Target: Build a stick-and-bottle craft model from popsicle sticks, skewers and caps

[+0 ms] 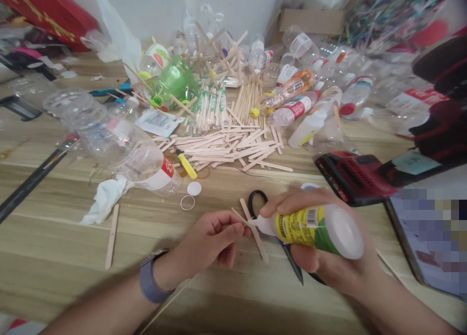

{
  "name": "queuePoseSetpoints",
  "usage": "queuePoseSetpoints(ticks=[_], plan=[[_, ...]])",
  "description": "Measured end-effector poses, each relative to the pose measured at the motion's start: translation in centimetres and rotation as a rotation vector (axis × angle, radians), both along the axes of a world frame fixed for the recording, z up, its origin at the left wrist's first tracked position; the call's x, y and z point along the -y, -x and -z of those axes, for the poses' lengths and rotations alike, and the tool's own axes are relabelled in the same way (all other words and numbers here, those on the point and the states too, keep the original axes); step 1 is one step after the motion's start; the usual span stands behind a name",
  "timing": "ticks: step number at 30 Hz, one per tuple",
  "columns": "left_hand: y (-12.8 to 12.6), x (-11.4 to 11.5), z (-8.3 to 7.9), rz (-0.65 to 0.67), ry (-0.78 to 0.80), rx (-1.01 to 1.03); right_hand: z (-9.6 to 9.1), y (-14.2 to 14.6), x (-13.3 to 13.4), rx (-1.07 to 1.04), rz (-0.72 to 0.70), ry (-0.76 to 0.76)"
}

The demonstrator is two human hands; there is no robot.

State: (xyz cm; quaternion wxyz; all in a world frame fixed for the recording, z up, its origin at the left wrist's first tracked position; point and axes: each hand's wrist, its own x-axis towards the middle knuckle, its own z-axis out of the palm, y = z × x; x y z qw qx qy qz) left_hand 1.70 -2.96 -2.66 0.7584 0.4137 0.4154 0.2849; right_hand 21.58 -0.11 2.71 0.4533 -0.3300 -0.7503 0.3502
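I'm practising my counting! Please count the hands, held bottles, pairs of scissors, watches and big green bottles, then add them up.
Left hand and right hand: 2
Held bottle: 1
Scissors: 1 pair
Watch: 1
Big green bottle: 1
Total: 6

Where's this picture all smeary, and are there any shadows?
Head view: the power tool near the right edge looks blurred; the small words on the yellow-labelled bottle are too soft to read. Head view: a soft shadow on the table runs beside the left forearm. Head view: blocky squares cover part of the screen.
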Motion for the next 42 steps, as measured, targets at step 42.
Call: queuePoseSetpoints(ticks=[42], plan=[[0.09,0.05,0.05,0.041,-0.005,-0.027,0.30,-0.13,0.18,-0.062,-0.047,0.094]])
